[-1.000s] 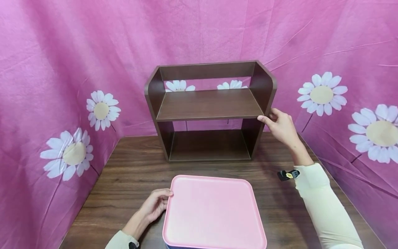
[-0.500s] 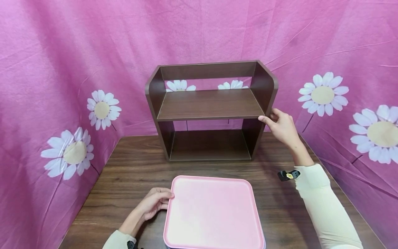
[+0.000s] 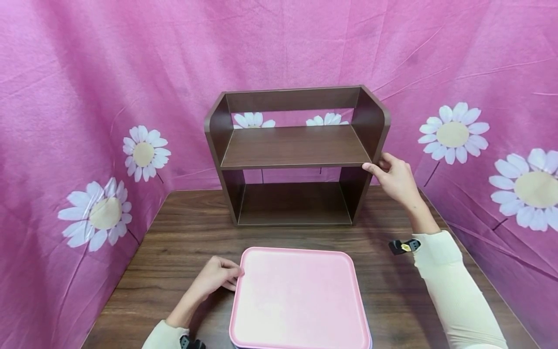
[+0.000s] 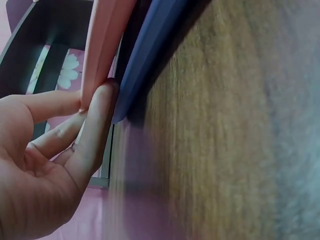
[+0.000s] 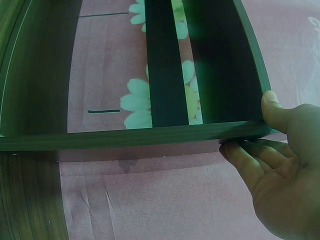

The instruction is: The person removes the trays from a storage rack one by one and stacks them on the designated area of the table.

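A square pink tray [image 3: 298, 295] with a raised rim lies at the front of the table, over a blue tray [image 4: 145, 55] that shows best in the left wrist view. My left hand [image 3: 213, 277] pinches the pink tray's left edge, one finger reaching into the gap between the two trays. Farther back stands a dark brown two-tier shelf [image 3: 296, 145], upright, with nothing on either level. My right hand [image 3: 395, 180] grips its right side panel near the middle board, thumb on the front edge and fingers on the outer face in the right wrist view.
The wood-grain table [image 3: 174, 242] carries the shelf at the back and the trays at the front. A pink curtain [image 3: 279, 43] with white daisies hangs behind and along both sides. A black strap [image 3: 403, 246] sits at the right cuff.
The pink tray's near right corner has shifted slightly left. My left hand has turned, its back rising while its fingers stay at the tray's edge. The right hand and the shelf hold still.
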A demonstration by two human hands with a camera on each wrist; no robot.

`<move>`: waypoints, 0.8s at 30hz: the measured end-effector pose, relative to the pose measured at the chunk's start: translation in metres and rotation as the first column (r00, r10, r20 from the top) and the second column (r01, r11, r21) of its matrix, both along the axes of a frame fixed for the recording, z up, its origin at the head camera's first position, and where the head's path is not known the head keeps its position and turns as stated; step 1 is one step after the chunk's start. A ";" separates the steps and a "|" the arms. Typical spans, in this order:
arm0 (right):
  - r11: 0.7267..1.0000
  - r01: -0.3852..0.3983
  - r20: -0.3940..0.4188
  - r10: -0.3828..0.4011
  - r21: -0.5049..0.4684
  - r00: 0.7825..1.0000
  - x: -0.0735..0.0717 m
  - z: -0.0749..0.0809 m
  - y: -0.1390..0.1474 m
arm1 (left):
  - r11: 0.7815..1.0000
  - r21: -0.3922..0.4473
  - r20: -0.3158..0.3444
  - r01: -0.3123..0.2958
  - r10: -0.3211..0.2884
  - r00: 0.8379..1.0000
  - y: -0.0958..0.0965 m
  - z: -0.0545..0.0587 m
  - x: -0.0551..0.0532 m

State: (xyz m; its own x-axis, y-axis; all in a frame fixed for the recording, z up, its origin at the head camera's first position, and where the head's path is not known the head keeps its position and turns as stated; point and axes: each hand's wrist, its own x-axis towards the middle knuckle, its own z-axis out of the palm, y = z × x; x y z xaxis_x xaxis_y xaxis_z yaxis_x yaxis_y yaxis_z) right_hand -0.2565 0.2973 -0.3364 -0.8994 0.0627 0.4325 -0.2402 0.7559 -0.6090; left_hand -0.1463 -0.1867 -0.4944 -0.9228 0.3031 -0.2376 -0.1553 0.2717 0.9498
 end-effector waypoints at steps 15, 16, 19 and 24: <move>1.000 -0.006 -0.018 0.006 -0.011 1.000 0.000 -0.002 0.000 | 0.980 -0.199 -0.032 -0.032 0.026 0.999 0.005 0.003 -0.004; 1.000 -0.005 -0.019 0.005 -0.011 1.000 0.000 -0.002 0.000 | 0.982 -0.187 -0.013 -0.022 0.020 1.000 0.005 0.003 -0.004; 1.000 -0.001 -0.021 0.001 -0.008 1.000 0.000 -0.002 0.001 | 0.989 -0.147 0.037 0.014 -0.009 0.999 0.003 0.002 -0.005; 1.000 -0.004 -0.019 0.004 -0.010 1.000 -0.001 -0.002 0.001 | 0.993 -0.103 0.066 0.055 -0.048 0.997 0.001 0.002 -0.005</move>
